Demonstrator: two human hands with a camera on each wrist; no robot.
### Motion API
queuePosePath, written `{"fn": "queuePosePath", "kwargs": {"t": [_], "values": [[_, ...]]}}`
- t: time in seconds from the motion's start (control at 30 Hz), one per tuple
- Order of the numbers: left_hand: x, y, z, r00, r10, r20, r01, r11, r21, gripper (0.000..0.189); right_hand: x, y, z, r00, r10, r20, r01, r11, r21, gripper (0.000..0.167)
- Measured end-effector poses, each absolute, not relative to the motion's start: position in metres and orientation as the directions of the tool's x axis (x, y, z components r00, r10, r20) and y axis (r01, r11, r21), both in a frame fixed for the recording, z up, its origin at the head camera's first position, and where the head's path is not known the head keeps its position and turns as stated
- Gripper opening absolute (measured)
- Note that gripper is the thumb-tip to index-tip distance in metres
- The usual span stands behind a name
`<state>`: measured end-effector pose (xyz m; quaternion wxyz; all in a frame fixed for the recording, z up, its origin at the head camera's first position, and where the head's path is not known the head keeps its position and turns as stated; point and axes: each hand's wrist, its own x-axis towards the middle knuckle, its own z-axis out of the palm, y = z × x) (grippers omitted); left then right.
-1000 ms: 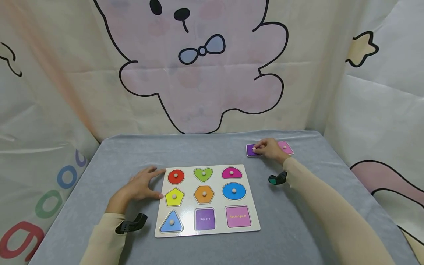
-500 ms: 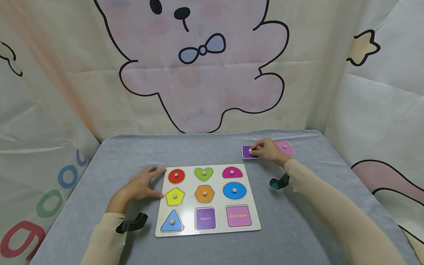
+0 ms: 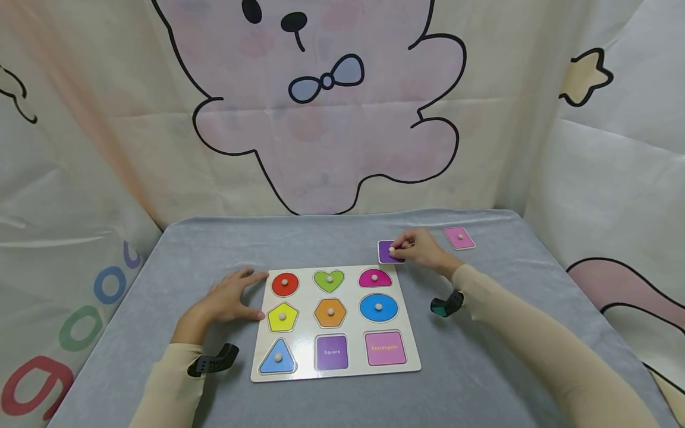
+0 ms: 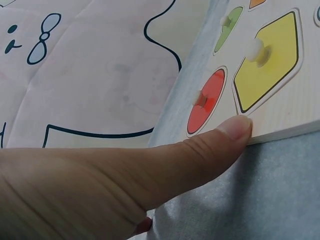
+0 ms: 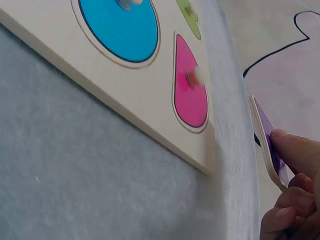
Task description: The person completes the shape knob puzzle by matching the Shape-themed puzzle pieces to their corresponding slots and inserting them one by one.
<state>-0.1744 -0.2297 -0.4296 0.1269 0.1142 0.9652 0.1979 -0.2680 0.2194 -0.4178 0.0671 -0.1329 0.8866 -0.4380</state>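
Observation:
A wooden shape puzzle board [image 3: 305, 342] lies on the grey cloth, with knobbed shapes seated in most of its slots. The slots printed Square [image 3: 332, 352] and Rectangular [image 3: 385, 348] show bare. My left hand [image 3: 226, 298] rests at the board's left edge, fingers spread; in the left wrist view its thumb [image 4: 232, 131] touches the edge beside the yellow pentagon [image 4: 270, 60]. My right hand [image 3: 423, 248] pinches the purple square puzzle piece [image 3: 385, 252] by its knob, at the board's far right corner. In the right wrist view that piece [image 5: 266, 137] is seen edge-on, raised off the cloth.
A pink rectangular puzzle piece [image 3: 455, 239] with a knob lies on the cloth at the back right. The grey cloth-covered table [image 3: 471, 368] ends at a printed curtain [image 3: 321, 148] behind, with more curtains at both sides.
My right hand has lifted the purple square piece away from the pink piece and carried it left and nearer, toward the board. My left hand has stayed in place.

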Motion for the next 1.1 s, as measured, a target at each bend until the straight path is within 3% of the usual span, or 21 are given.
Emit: {"fn": "queuePosePath", "kwargs": {"t": [0.3, 1.1], "values": [[-0.171, -0.227, -0.431, -0.943, 0.257, -0.211, 0.152, 0.898, 0.413, 0.095, -0.255, 0.214, -0.419, -0.958, -0.285, -0.024, -0.142, 0.545, -0.827, 0.018], [-0.174, -0.229, -0.428, -0.941, 0.269, -0.207, 0.166, 0.896, 0.412, 0.096, -0.227, 0.19, -0.422, -0.911, -0.412, -0.014, -0.223, 0.521, -0.824, 0.015]]}}
